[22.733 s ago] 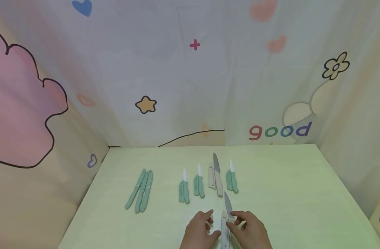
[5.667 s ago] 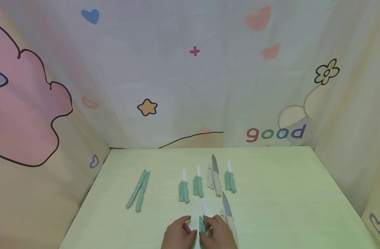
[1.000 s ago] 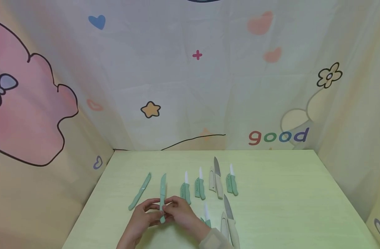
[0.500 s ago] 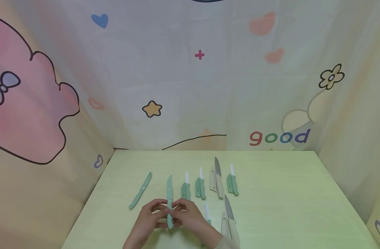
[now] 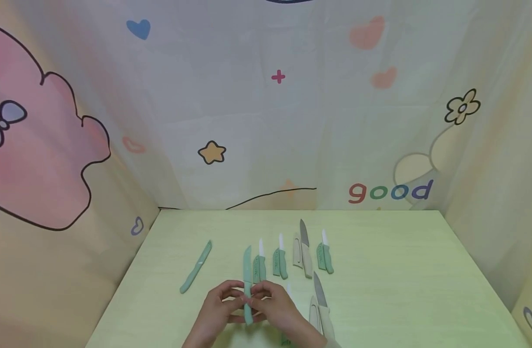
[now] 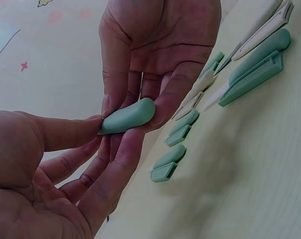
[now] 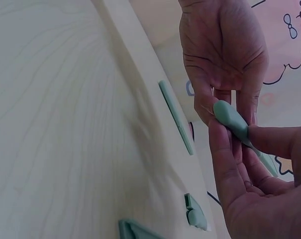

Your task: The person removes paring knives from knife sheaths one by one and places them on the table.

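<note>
A green knife in its green sheath is held over the table between both hands, its sheathed end pointing away from me. The left hand pinches the handle from the left, thumb on top. From the other side the right hand pinches the same handle. The handle's rounded butt sticks out between the fingers towards me. Another sheathed green knife lies at the left. Below the right wrist, a green knife with a white blade is mostly hidden by the arm.
Several green knives with bare white blades lie beside their sheaths, among them one nearby and one farther right. Two cream knives with grey blades, one at the back and one in front, lie beside their covers. A printed curtain surrounds the table.
Two sheathed knives have left the left-hand group; one now lies unsheathed in front, the other is in my hands. Over the last second both hands carried it right and slightly nearer.
</note>
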`<state>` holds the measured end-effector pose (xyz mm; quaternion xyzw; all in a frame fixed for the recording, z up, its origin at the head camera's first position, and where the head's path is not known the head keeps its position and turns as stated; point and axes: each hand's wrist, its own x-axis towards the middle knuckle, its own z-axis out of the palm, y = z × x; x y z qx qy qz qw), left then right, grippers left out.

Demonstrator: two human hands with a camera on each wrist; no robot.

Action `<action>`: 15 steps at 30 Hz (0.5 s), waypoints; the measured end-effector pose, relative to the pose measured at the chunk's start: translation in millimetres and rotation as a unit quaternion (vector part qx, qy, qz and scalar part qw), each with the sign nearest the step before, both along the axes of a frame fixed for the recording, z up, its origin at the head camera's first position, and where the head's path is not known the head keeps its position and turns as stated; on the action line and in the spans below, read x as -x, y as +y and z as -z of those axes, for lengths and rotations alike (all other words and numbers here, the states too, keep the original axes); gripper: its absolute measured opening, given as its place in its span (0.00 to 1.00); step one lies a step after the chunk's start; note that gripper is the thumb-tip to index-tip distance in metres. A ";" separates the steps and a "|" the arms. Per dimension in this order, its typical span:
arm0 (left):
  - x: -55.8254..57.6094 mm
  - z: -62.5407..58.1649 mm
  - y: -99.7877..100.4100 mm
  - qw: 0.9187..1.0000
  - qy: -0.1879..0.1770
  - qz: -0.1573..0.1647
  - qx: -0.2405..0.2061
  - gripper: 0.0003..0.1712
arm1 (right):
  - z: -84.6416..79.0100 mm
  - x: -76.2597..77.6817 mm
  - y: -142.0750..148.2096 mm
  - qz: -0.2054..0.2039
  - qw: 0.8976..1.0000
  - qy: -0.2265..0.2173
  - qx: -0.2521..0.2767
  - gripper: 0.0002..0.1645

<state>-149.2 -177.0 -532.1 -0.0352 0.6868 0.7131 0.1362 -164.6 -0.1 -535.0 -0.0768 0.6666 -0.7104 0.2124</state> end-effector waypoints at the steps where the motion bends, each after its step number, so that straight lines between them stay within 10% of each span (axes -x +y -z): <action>1: -0.5 -0.1 1.5 1.000 0.000 0.001 -0.002 0.20 | -0.4 -1.0 1.4 0.001 1.000 -0.001 0.001 0.12; 15: -7.3 0.2 20.2 1.000 0.001 0.016 -0.021 0.19 | 5.6 -8.1 22.0 0.007 1.000 -0.027 0.009 0.15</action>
